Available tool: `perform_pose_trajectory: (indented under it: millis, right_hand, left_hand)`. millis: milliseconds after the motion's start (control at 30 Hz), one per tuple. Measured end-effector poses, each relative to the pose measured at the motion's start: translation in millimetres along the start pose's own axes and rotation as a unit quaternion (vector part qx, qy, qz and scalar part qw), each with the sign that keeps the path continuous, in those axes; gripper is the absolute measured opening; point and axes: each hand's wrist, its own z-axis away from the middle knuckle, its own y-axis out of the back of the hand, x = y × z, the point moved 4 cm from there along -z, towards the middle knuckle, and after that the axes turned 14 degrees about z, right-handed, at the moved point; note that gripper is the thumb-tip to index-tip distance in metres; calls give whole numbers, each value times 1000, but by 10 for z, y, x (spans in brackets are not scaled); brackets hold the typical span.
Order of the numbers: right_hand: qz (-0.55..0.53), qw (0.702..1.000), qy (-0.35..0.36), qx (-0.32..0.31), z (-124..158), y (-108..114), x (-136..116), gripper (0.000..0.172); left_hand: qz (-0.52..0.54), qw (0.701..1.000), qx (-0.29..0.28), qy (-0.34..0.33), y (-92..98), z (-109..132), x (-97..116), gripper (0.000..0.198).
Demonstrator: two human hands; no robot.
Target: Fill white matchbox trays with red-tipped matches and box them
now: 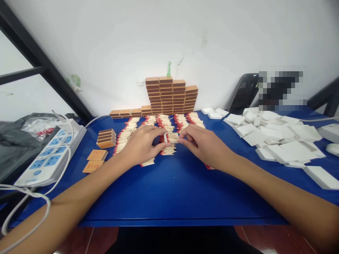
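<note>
My left hand [143,143] and my right hand [202,143] meet over the middle of the blue table [169,197]. Between their fingertips is a small white tray filled with matches [171,137]. My left hand pinches its left end, and my right hand's fingers press against its right end. Under and behind the hands lie several rows of red-tipped matches [165,121].
A stack of orange matchboxes [171,95] stands against the wall, a short stack [106,138] and flat orange sleeves [94,159] lie at the left. Several white trays [280,139] are heaped at the right. A power strip [51,155] with cables sits at the left edge.
</note>
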Motion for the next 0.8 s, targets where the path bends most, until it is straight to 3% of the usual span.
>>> perform_pose_trajectory:
  millis: [233, 433, 667, 800]
  right_hand:
    - [30, 999, 9, 26, -2, -3, 18, 6]
    - [5, 998, 26, 58, -5, 55, -38, 8]
    - [-20, 994, 92, -55, 80, -167, -150, 11]
    - [-20, 992, 93, -81, 105, -246, -170, 13]
  left_hand:
    - [37, 999, 6, -22, -7, -1, 82, 39]
    - [23, 1000, 19, 0, 14, -5, 8, 40]
    - [-11, 999, 24, 26, 36, -16, -38, 38]
    - [-12, 999, 29, 22, 41, -17, -25, 38]
